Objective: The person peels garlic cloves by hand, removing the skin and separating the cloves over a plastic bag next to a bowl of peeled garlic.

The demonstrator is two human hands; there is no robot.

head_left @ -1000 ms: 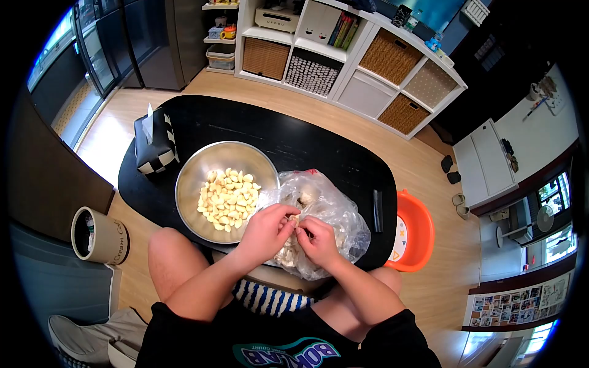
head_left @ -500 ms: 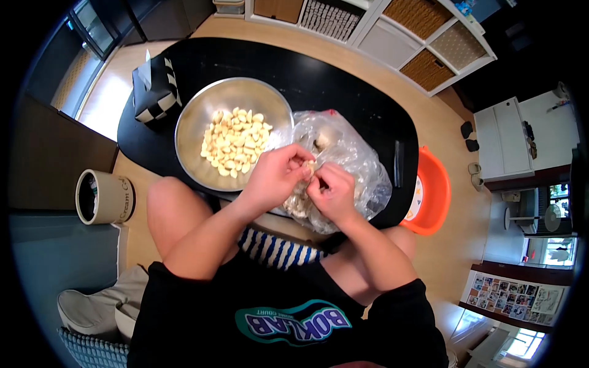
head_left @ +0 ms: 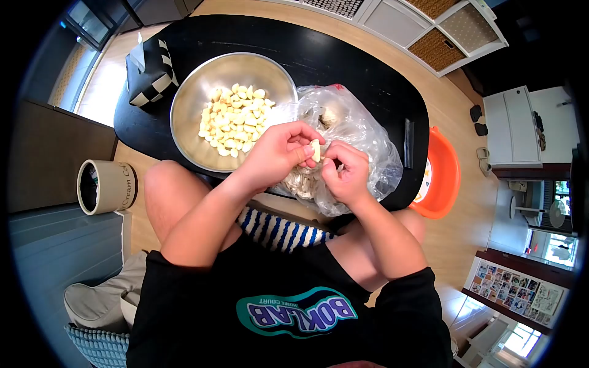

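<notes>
Toward the bench's (head_left: 350, 67) near edge, the left hand (head_left: 279, 150) is grasping a garlic clove (head_left: 316, 149); the right hand (head_left: 348, 173) is pressing its fingers (head_left: 341, 151) together.

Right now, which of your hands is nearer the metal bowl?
Left. The left hand, holding a pale clove, is by the near right rim of the metal bowl; the right hand is farther right, over the plastic bag.

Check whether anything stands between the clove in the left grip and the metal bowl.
Nothing tall shows between the clove and the metal bowl: just the left grip itself and the crumpled edge of the plastic bag beside the bowl's rim.
</notes>
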